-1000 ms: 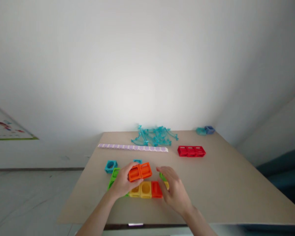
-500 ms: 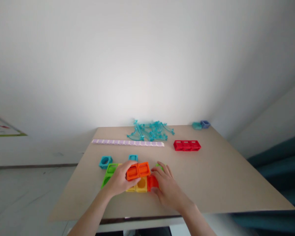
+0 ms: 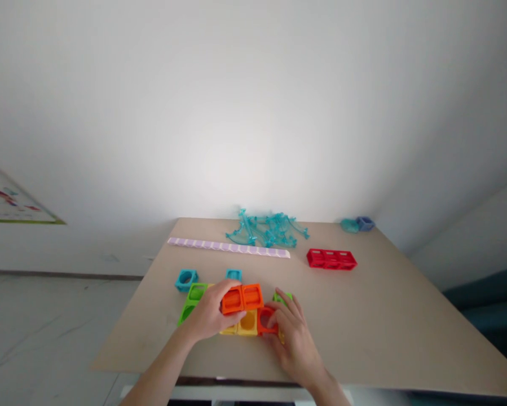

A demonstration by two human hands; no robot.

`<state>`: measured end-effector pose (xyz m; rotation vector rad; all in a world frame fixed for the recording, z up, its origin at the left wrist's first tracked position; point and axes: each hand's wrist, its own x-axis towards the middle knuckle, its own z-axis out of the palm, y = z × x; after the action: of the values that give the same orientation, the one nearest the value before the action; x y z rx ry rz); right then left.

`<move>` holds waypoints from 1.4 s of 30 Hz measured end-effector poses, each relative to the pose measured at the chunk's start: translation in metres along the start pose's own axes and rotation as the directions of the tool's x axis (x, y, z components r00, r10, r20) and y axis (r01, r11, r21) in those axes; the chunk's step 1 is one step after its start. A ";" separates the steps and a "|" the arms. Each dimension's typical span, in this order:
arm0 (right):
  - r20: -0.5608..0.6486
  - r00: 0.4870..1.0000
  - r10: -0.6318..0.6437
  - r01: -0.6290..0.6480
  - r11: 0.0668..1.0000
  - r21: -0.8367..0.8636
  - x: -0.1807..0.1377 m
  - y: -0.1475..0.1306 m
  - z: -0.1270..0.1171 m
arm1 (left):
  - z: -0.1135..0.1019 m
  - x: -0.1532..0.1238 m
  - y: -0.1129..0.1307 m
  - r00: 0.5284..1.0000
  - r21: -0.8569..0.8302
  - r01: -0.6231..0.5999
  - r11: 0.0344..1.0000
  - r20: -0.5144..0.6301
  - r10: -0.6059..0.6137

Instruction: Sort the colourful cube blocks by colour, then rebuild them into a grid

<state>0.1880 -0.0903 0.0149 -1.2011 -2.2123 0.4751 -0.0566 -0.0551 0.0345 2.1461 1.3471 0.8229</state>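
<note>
Left fingers [image 3: 225,286] gripping two orange blocks [image 3: 242,299], right fingers [image 3: 282,317] holding red-orange block [image 3: 264,320]

Around the block cluster [image 3: 248,323] on the bench [image 3: 363,332], I see a loose block [image 3: 181,282] at ten o'clock, the strip [image 3: 229,247] at twelve, the heap [image 3: 274,228] behind it at one, the three-block row [image 3: 331,260] at two; the left grip [image 3: 210,313] has a block pair [image 3: 242,298].

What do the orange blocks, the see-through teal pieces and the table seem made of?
Orange blocks: probably hard plastic, smooth, with even colour and moulded recesses. Teal pieces: likely tinted plastic, shiny, as they look translucent. Table: perhaps laminate, matt; its plain beige leaves that open.
</note>
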 end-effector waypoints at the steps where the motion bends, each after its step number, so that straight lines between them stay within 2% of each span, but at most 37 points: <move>1: 0.003 1.000 0.006 -0.006 1.000 -0.006 0.000 0.000 0.000 | 0.000 0.000 0.000 1.000 -0.004 -0.002 1.000 0.001 0.002; 6: -0.030 0.999 0.044 -0.044 0.999 0.016 0.004 -0.002 0.002 | -0.004 0.002 0.002 1.000 -0.040 0.021 0.999 -0.022 -0.022; 8: -0.073 0.995 0.071 -0.066 0.995 0.068 0.007 -0.003 0.001 | -0.005 0.002 0.002 0.998 -0.064 0.044 0.997 -0.037 -0.047; 10: -0.118 0.982 0.150 -0.129 0.978 0.166 0.011 -0.005 0.000 | -0.006 0.002 0.002 0.997 -0.086 0.062 0.994 -0.050 -0.066; 12: -0.126 0.943 0.308 -0.258 0.915 0.310 0.016 -0.008 -0.003 | -0.006 0.001 0.002 0.995 -0.111 0.074 0.991 -0.065 -0.081; 15: -0.129 0.841 0.526 -0.394 0.757 0.521 0.028 -0.012 -0.003 | -0.008 0.001 0.002 0.991 -0.169 0.083 0.982 -0.086 -0.099; 18: -0.173 0.781 0.600 -0.363 0.662 0.655 0.043 -0.013 0.005 | -0.009 0.002 0.003 0.992 -0.191 0.070 0.979 -0.085 -0.088; 20: -0.197 0.768 0.610 -0.343 0.651 0.677 0.051 -0.015 0.013 | -0.009 0.002 0.004 0.996 -0.181 0.044 0.983 -0.074 -0.059; 22: -0.224 0.778 0.586 -0.340 0.695 0.634 0.054 -0.018 0.019 | -0.008 0.003 0.005 0.998 -0.176 0.014 0.984 -0.064 -0.026; 25: -0.233 0.825 0.516 -0.308 0.754 0.580 0.051 -0.023 0.020 | -0.007 0.003 0.006 0.998 -0.196 -0.026 0.980 -0.067 0.013; 28: -0.211 0.847 0.488 -0.255 0.721 0.644 0.046 -0.025 0.015 | -0.007 0.003 0.006 0.997 -0.216 -0.036 0.976 -0.069 0.022; 32: -0.181 0.849 0.496 -0.237 0.664 0.709 0.044 -0.022 0.014 | -0.009 0.002 0.003 0.995 -0.245 -0.031 0.969 -0.104 0.006; 35: -0.156 0.841 0.519 -0.257 0.635 0.728 0.045 -0.020 0.017 | -0.009 0.000 0.000 0.988 -0.236 -0.104 0.966 -0.139 0.072; 38: -0.144 0.834 0.533 -0.292 0.647 0.704 0.047 -0.021 0.019 | -0.008 -0.002 -0.002 0.976 -0.204 -0.168 0.965 -0.172 0.134; 42: -0.134 0.834 0.535 -0.318 0.665 0.676 0.048 -0.022 0.019 | -0.007 -0.003 -0.003 0.971 -0.194 -0.187 0.963 -0.188 0.151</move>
<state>0.1411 -0.0627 0.0276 -1.2910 -1.2836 1.0402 -0.0648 -0.0560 0.0367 2.0817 1.1075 1.1871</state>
